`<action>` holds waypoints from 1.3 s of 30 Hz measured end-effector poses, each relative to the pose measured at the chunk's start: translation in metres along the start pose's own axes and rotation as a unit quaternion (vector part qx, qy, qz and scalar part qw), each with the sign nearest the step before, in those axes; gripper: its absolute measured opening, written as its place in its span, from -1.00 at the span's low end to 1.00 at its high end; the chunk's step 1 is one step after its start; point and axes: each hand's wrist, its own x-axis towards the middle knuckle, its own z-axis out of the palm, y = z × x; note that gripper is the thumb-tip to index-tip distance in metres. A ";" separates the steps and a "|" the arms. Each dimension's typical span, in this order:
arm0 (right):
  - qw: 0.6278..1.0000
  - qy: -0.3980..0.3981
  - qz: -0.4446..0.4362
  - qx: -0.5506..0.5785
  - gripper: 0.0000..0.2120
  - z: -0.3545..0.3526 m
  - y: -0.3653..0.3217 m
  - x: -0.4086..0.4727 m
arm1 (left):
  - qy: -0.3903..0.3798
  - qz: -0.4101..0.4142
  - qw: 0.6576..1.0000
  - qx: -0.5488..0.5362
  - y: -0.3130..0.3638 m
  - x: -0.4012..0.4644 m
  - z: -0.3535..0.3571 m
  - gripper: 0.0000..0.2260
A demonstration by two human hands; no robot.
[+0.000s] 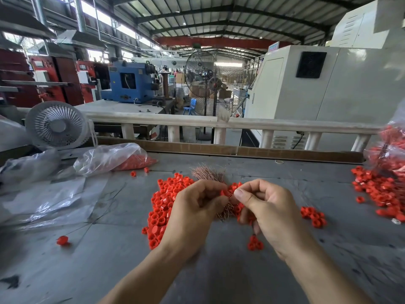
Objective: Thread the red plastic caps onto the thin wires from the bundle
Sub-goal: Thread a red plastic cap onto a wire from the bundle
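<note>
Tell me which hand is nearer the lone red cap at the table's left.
Left. The left hand sits right of the lone red cap; the right hand is farther right still.

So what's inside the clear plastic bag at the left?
The clear plastic bag holds red caps, showing through near its right end. Crumpled film hides how far they go.

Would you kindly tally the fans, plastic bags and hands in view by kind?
Fans: 2 (white desk fan, black pedestal fan)
Clear plastic bags: 3
Hands: 2 (left hand, right hand)
Total: 7
</note>
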 end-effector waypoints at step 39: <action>0.995 -0.004 -0.095 -0.002 -0.90 0.007 -0.016 -0.014 | -0.011 -0.017 0.985 -0.171 0.004 0.001 -0.003 -0.80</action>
